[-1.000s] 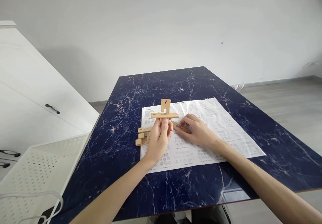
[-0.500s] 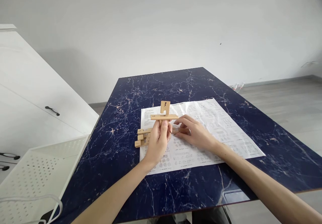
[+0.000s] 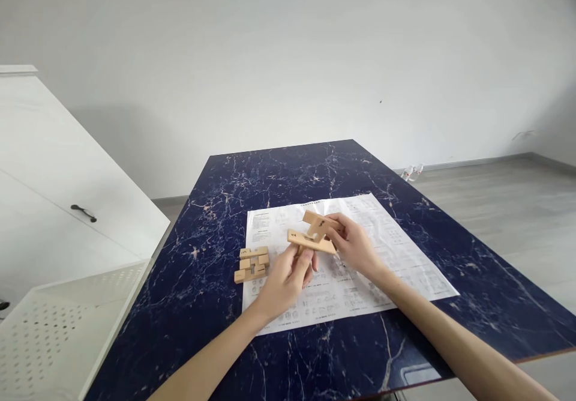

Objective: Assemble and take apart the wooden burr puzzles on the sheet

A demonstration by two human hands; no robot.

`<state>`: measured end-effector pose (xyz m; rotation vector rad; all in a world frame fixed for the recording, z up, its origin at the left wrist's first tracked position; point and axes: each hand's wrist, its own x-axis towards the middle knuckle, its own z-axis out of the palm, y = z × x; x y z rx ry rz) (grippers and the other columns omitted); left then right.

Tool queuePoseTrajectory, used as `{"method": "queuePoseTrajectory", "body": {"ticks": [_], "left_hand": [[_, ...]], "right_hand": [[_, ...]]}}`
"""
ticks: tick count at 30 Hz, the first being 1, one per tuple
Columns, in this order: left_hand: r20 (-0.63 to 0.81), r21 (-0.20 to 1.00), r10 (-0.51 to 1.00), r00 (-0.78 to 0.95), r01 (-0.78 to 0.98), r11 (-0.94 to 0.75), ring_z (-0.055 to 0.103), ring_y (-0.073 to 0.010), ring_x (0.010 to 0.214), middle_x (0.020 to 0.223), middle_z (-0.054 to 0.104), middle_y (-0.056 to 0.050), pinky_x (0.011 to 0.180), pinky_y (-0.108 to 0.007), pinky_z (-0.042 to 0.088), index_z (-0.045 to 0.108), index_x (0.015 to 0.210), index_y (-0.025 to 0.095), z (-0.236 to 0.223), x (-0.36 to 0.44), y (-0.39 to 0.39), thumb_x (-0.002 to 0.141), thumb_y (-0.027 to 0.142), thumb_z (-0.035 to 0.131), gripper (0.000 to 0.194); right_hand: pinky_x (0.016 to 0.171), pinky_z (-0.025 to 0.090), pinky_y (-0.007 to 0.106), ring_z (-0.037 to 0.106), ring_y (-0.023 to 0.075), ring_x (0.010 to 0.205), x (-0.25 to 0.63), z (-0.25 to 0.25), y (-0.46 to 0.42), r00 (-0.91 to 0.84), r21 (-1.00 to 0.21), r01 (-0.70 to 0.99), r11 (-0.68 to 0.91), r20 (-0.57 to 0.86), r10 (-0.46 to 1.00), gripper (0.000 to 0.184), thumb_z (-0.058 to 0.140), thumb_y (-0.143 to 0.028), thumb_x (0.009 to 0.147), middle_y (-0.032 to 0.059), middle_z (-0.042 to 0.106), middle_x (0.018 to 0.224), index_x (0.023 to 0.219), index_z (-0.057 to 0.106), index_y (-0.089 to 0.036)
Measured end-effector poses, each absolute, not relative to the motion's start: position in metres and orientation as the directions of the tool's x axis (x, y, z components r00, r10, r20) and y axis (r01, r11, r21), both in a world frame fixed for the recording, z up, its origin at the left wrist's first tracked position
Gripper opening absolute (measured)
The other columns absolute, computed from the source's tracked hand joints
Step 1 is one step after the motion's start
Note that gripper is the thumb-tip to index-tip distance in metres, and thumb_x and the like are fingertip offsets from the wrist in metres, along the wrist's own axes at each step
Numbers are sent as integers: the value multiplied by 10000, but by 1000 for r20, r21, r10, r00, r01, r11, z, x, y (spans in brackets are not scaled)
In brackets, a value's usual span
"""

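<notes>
single head-worn view, looking from above table's (image 3: 234, 185) near side, forward and down. middling distance: far table edge at mid-frame, near edge at bottom, left hand (image 3: 285, 278) and right hand (image 3: 355, 246) small, below centre. wall (image 3: 270, 59) across top, white cabinet (image 3: 58, 149) at left, floor (image 3: 486, 203) at right.

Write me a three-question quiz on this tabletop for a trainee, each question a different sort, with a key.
1. True or false: the right hand grips a wooden piece.
2. Where do the unheld wooden blocks lie? A. between the hands; B. left of the left hand; C. right of the right hand.
3. Fill in: the printed sheet lies on a dark ____ table.
Key: 1 true; 2 B; 3 blue.
</notes>
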<state>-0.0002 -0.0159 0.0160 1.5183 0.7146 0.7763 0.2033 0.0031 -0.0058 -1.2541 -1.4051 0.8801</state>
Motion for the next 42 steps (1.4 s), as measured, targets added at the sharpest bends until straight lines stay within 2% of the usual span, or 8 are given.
{"method": "queuePoseTrajectory", "body": {"ticks": [5,11,15,18,23,30,34,42], "left_hand": [[6,995,684,729,64,-77,414,-90,568,882,609,-32,530,-253,349,544,1051,177,22,-1,-19,1091,570,450,406],[-47,991,602,797,113,-73,357,-96,547,847,626,-12,531,-255,311,507,1274,194,28,-2,-23,1102,555,438,406],[-57,987,601,797,136,-87,455,-122,628,838,621,-15,605,-264,368,563,1179,190,26,-3,-22,1092,543,477,373],[-60,986,618,784,145,-88,496,-135,676,804,580,-1,638,-266,385,593,1058,193,25,-3,-21,1074,549,519,364],[-71,996,610,789,85,6,381,-102,582,734,490,36,559,-250,307,592,1040,196,22,-2,-19,1053,588,547,395],[-101,979,675,731,-50,200,292,-62,546,748,450,56,521,-230,273,582,996,186,20,-4,-13,1013,603,623,419],[-143,962,728,671,-79,263,331,-66,573,761,437,51,533,-225,299,561,932,182,18,-5,-9,993,609,652,441],[-160,945,735,659,-114,307,343,-78,601,748,423,47,537,-229,279,528,886,185,17,-3,-9,969,610,691,462]], "right_hand": [[571,436,293,518,157,610,203,4,3,55,-985,-57,162,159,986,469,543,-673,1019,-16,599,766,1126,627,-224],[473,270,245,315,108,492,208,14,0,-78,-950,-313,9,35,996,437,655,-660,971,-82,463,599,1058,590,-237],[485,238,241,214,97,491,211,12,2,-209,-904,-420,-74,17,978,390,686,-601,977,-103,349,543,1005,637,-215],[487,231,243,179,94,493,212,9,2,-271,-886,-452,-105,25,962,367,694,-565,982,-106,301,529,940,660,-202],[475,209,233,158,86,481,211,6,0,-350,-852,-501,-151,41,936,337,702,-504,999,-110,271,495,880,676,-189],[498,278,206,183,77,491,213,12,-1,-300,-794,-595,-123,78,951,292,702,-453,1012,-106,292,530,931,701,-173],[465,251,195,161,87,495,216,12,0,-298,-749,-645,-153,62,953,263,721,-435,1001,-106,285,530,915,686,-190],[467,252,195,173,77,489,215,10,-1,-351,-794,-592,-138,100,931,281,689,-440,1031,-102,309,526,948,720,-173]]}}
